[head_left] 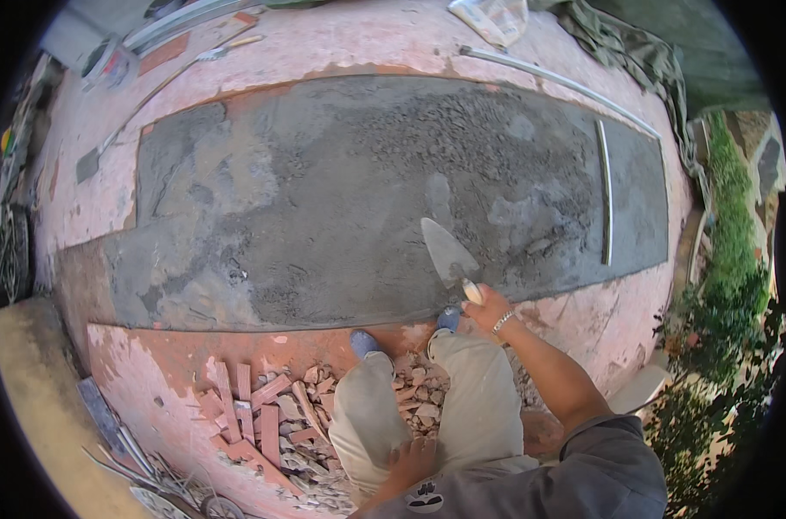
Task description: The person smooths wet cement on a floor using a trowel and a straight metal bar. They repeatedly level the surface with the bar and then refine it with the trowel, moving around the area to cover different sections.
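Observation:
My right hand [490, 310] is closed around the light handle of a pointed trowel [447, 251]. The trowel's metal blade points up and left over a slab of wet grey mortar [341, 199], low over its near part; I cannot tell whether it touches. Rough, crumbly mortar lies beyond the blade, with smoother, wetter patches to the left and right. My left hand [413, 458] lies on my trouser leg with its fingers out and nothing in it. Both my shoes are at the slab's near edge.
Broken tiles and rubble [272, 415] lie around my legs. A pale straightedge [605, 192] rests on the mortar at right, and a metal bar [557, 85] beyond it. A long-handled tool [90, 163] and a bucket [107, 62] are at far left. Plants [726, 225] line the right.

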`<state>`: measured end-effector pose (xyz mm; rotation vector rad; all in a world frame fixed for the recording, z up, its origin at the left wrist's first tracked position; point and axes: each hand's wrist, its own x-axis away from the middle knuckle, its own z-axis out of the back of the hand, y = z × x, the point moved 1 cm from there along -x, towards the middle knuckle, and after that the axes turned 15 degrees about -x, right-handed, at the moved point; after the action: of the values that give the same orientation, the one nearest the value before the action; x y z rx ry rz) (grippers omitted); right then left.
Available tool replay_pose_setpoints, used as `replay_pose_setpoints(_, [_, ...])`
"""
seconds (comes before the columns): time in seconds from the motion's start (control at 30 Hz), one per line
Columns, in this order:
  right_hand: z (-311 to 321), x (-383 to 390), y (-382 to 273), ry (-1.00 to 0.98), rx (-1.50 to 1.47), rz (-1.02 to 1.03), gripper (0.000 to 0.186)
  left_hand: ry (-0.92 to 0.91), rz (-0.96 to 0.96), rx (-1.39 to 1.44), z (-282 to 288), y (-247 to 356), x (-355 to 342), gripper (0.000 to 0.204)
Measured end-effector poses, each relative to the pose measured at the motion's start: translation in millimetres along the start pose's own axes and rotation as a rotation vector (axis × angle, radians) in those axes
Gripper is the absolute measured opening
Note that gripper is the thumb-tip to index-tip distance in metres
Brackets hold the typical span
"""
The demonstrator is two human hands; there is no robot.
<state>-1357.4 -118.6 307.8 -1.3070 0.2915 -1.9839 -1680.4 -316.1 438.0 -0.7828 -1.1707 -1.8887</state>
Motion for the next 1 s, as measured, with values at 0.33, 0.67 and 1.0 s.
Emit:
replay_pose_setpoints(0.33, [-27.7,-32.7,216.8,0.286,-0.43,-0.289,0.054,-0.186,-0.086,-0.093,8.6,-7.5,-86.6,0.053])
replay_pose_setpoints(0.67, [-12.5,-123.0,505.6,0.696,-0.285,-0.56,0.038,-0.049,-0.422,-0.586,49.7,5.3,-360.9,0.055])
replay_pose_setpoints(1.0, [84.8,-238.2,563.3,0.944,-0.208,-0.681,0.037,-0.385,-0.621,-0.809,31.1,1.1,-465.4,0.056])
